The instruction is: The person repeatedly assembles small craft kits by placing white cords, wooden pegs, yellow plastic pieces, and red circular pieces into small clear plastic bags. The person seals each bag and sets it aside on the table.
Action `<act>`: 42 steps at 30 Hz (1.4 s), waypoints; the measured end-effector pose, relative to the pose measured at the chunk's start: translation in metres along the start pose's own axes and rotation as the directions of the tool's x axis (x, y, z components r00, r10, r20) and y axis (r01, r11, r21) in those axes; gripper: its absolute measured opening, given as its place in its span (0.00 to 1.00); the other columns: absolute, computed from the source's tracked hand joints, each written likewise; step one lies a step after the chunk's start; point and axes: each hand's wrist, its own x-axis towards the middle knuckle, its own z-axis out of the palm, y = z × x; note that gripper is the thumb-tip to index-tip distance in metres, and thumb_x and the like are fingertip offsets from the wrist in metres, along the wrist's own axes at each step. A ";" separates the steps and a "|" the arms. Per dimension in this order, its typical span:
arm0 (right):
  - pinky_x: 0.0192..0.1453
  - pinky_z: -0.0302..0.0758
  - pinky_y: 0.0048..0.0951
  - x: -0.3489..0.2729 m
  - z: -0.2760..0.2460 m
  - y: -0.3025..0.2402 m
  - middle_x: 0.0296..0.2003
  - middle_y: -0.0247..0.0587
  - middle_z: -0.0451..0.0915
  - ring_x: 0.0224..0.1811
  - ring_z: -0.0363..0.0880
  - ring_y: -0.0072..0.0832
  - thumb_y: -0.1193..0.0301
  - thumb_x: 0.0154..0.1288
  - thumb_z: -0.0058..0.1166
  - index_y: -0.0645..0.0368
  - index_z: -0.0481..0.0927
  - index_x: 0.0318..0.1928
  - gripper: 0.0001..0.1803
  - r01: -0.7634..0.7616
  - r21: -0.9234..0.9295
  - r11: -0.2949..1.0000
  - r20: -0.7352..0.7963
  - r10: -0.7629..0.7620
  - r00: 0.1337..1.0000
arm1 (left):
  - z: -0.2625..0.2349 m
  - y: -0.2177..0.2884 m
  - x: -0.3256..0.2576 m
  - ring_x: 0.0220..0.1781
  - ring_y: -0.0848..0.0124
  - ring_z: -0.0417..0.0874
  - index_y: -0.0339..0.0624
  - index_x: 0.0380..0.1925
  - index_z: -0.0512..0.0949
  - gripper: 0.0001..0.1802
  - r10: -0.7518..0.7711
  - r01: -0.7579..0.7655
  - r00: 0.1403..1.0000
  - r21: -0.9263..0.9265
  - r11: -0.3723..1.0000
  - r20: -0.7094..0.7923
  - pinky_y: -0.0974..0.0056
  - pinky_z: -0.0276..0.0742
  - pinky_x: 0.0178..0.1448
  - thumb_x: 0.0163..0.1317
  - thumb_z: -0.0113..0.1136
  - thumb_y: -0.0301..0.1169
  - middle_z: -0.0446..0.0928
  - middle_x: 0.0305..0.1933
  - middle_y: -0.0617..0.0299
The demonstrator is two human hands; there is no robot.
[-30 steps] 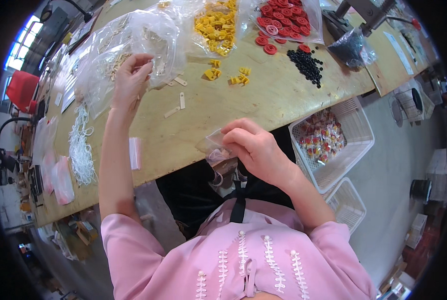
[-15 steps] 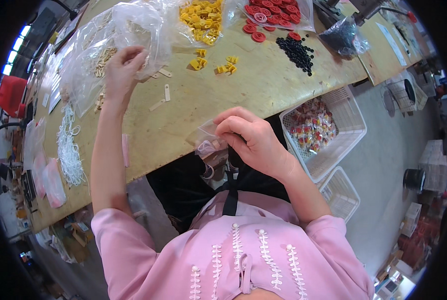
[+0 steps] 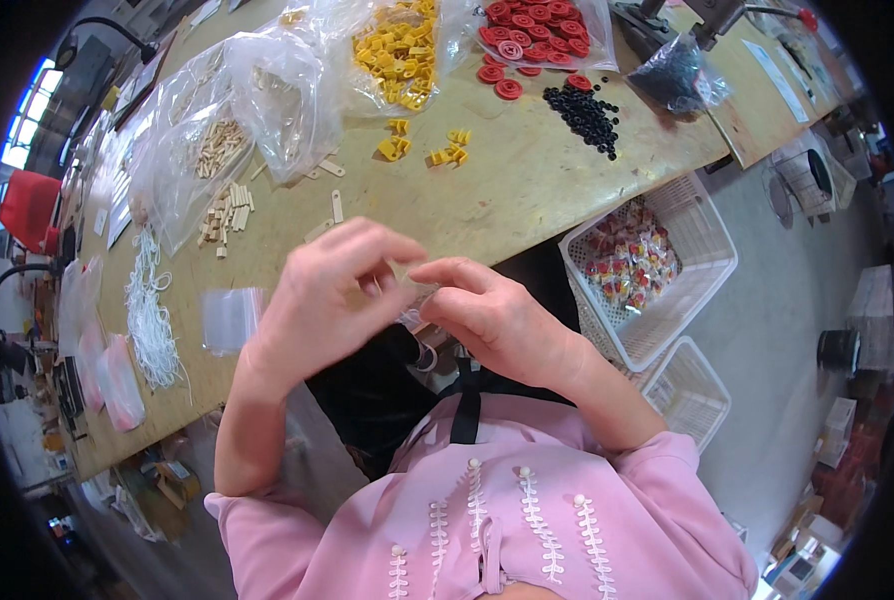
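My right hand (image 3: pixel 497 318), in front of my lap, has its fingers closed on a small clear zip bag (image 3: pixel 410 317), mostly hidden behind the fingers. Beside it, my left hand (image 3: pixel 329 300) is curled with thumb and fingers together at the bag's mouth; whatever it may hold is hidden. Flat pale wooden strips (image 3: pixel 337 206) lie just beyond my left hand. A stack of empty clear bags (image 3: pixel 231 320) sits left of my left wrist, and short wooden sticks (image 3: pixel 229 213) form a loose pile farther off.
Large plastic bags of yellow clips (image 3: pixel 399 55) and red spiral discs (image 3: pixel 537 25) stand at the back. Black beads (image 3: pixel 582 118) are heaped beside them. White cord (image 3: pixel 149 315) lies at left. Right of the table, a white basket (image 3: pixel 702 270) contains packed small bags.
My left hand has come back from the large bag of wooden pieces to my right hand, uncovering the stick pile and bag stack. My right hand has stayed nearly in place.
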 end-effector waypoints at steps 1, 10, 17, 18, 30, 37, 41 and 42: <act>0.55 0.86 0.37 -0.001 -0.002 -0.001 0.58 0.53 0.82 0.55 0.87 0.47 0.81 0.69 0.63 0.63 0.83 0.47 0.08 -0.016 -0.006 1.000 -0.001 0.016 1.000 | -0.001 -0.007 0.009 0.35 0.75 0.82 0.36 0.45 0.86 0.12 0.005 -0.005 1.000 0.010 1.000 -0.015 0.69 0.79 0.40 0.61 0.68 0.20 0.83 0.40 0.61; 0.51 0.86 0.37 -0.013 -0.016 0.008 0.55 0.51 0.82 0.50 0.87 0.46 0.84 0.66 0.63 0.63 0.82 0.43 0.07 -0.072 0.036 0.997 -0.079 0.075 0.994 | 0.011 -0.111 0.100 0.38 0.72 0.83 0.40 0.52 0.84 0.16 0.057 -0.018 0.990 0.283 0.959 -0.128 0.66 0.81 0.45 0.65 0.70 0.26 0.83 0.41 0.59; 0.49 0.86 0.38 -0.017 -0.024 0.017 0.53 0.52 0.81 0.47 0.87 0.49 0.85 0.64 0.62 0.64 0.79 0.43 0.10 -0.037 0.005 0.999 -0.143 0.037 0.989 | 0.010 -0.086 0.078 0.36 0.80 0.81 0.37 0.48 0.82 0.12 -0.460 0.416 0.888 -0.437 0.798 0.006 0.71 0.79 0.42 0.67 0.71 0.27 0.80 0.34 0.68; 0.49 0.86 0.38 -0.016 -0.024 0.017 0.52 0.52 0.81 0.47 0.86 0.49 0.85 0.64 0.62 0.64 0.79 0.44 0.10 -0.030 0.005 1.000 -0.136 0.030 0.990 | 0.008 -0.071 0.070 0.37 0.81 0.81 0.37 0.48 0.82 0.11 -0.468 0.414 0.884 -0.502 0.759 0.023 0.72 0.79 0.42 0.67 0.70 0.25 0.81 0.35 0.69; 0.53 0.85 0.37 -0.004 -0.013 0.004 0.53 0.52 0.81 0.51 0.86 0.49 0.84 0.66 0.64 0.64 0.79 0.45 0.09 0.028 0.083 0.996 -0.104 -0.019 0.994 | 0.037 -0.035 0.002 0.48 0.81 0.79 0.38 0.48 0.83 0.13 -0.073 0.053 0.997 -0.676 0.735 -0.002 0.76 0.75 0.46 0.66 0.72 0.18 0.80 0.52 0.64; 0.53 0.86 0.39 -0.010 -0.017 0.006 0.53 0.54 0.82 0.52 0.86 0.52 0.82 0.68 0.64 0.64 0.80 0.44 0.07 -0.031 0.049 0.998 -0.119 0.036 0.992 | 0.032 -0.030 0.019 0.51 0.77 0.78 0.38 0.50 0.83 0.15 -0.141 0.109 0.988 -0.383 0.918 -0.057 0.70 0.74 0.53 0.63 0.63 0.16 0.77 0.58 0.62; 0.54 0.86 0.37 -0.016 -0.016 0.013 0.56 0.52 0.82 0.53 0.87 0.47 0.81 0.69 0.65 0.62 0.83 0.45 0.06 -0.056 0.046 0.997 -0.125 0.061 0.990 | 0.035 -0.039 0.068 0.46 0.73 0.81 0.38 0.53 0.82 0.15 -0.096 0.088 0.985 -0.059 0.994 -0.146 0.67 0.77 0.50 0.66 0.64 0.20 0.79 0.51 0.62; 0.54 0.86 0.36 -0.016 -0.015 0.014 0.58 0.50 0.83 0.54 0.88 0.44 0.80 0.70 0.65 0.62 0.84 0.45 0.06 -0.063 0.041 0.997 -0.124 0.068 0.990 | 0.038 -0.047 0.079 0.46 0.72 0.81 0.38 0.53 0.82 0.15 -0.038 0.039 0.991 0.002 0.999 -0.124 0.66 0.78 0.50 0.66 0.65 0.21 0.80 0.50 0.61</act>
